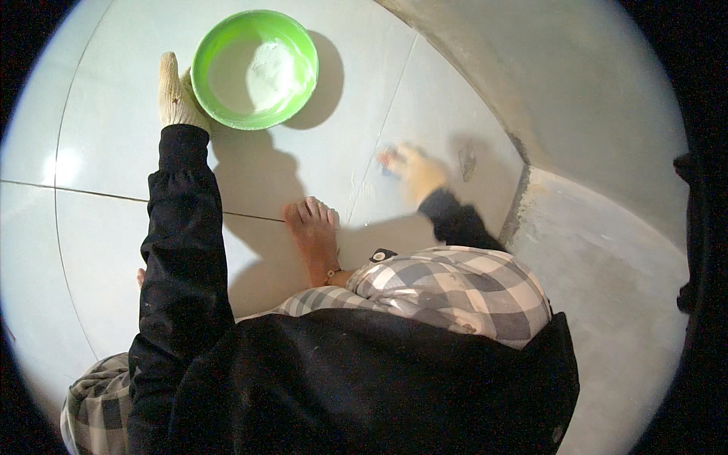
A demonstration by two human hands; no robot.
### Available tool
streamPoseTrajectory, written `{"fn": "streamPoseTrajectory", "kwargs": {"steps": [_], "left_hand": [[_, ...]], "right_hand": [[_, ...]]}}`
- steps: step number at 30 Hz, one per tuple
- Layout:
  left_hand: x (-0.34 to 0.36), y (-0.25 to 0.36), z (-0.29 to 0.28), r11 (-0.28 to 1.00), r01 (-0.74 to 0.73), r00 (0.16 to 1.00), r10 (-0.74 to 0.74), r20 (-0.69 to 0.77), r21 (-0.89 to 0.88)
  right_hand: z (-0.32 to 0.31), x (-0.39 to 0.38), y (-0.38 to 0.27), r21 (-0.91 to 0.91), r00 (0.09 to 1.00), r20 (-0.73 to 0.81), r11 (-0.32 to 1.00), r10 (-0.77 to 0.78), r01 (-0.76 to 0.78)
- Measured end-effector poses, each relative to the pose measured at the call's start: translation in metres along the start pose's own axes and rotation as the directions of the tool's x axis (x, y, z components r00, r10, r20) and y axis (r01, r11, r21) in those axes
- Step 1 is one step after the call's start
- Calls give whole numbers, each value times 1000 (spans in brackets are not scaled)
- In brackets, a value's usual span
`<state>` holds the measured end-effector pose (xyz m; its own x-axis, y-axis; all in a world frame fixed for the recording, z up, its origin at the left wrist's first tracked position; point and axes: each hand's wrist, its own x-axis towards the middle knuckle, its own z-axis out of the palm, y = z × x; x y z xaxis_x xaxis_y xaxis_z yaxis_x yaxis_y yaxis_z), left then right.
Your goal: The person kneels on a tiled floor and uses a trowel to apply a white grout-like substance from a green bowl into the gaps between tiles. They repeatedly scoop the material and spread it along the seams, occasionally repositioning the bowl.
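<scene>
A green bowl (304, 47) with white paste or powder inside stands on pale floor tiles ahead of me. Against its left side is my left hand (180, 95) in a cream knit glove, its visible fingers stretched forward. The part closest to the bowl is partly hidden by the rim. My right hand (419, 174), gloved too and blurred by motion, is low over the tiles to the right. Its fingers are closed around something small with a reddish and dark patch, too smeared to name. A thin line of white marks (360, 191) lies on the tile close by.
Tile joints (98, 191) cross the floor. A grey wall (584, 91) rises on the right, meeting a pale ledge or wall (591, 250) at a rough dark corner. A small smudge (467, 161) shows near it. My bare foot (312, 235) rests between my hands.
</scene>
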<state>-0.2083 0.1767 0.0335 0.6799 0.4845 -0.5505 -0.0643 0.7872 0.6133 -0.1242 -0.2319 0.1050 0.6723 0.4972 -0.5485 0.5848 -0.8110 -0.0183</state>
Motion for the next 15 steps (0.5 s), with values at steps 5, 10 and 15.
{"fn": "streamPoseTrajectory", "kwargs": {"steps": [5, 10, 15], "left_hand": [[23, 4, 5, 999, -5, 1000, 5, -11, -42], [24, 7, 5, 1000, 5, 1000, -5, -14, -25], [17, 13, 10, 1000, 20, 1000, -20, -21, 22]], "right_hand": [[52, -71, -49, -79, 972, 125, 974, -200, 211], [35, -76, -41, 216, 966, 45, 947, -253, 238], [-29, 5, -35, 69, 988, -139, 994, -74, 84]]}}
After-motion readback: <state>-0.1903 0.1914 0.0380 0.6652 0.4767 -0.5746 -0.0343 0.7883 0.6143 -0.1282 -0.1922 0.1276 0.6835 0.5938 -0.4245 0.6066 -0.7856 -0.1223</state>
